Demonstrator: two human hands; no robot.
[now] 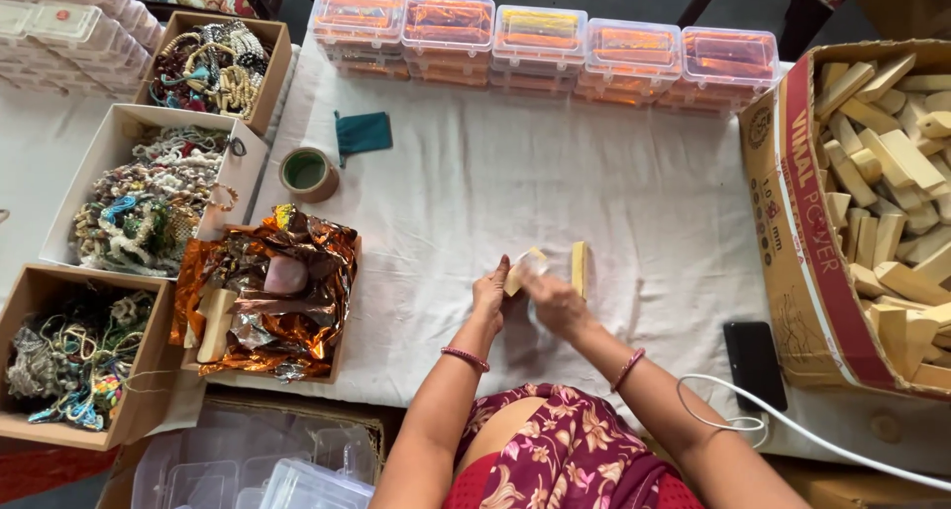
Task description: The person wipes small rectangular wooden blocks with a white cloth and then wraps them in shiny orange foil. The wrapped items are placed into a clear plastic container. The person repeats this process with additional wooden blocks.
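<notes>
Head view: my left hand [490, 293] and right hand [555, 301] close together around a small wooden block [523, 268], apparently wrapping it; another block [579, 268] stands just right.

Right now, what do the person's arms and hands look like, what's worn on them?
Both arms are bare, no sleeves or gloves showing. The left hand has a pink-red beaded bracelet at the wrist; the right hand has a similar pink-red bracelet. No rings can be made out. The garment below is maroon with a floral print.
</notes>
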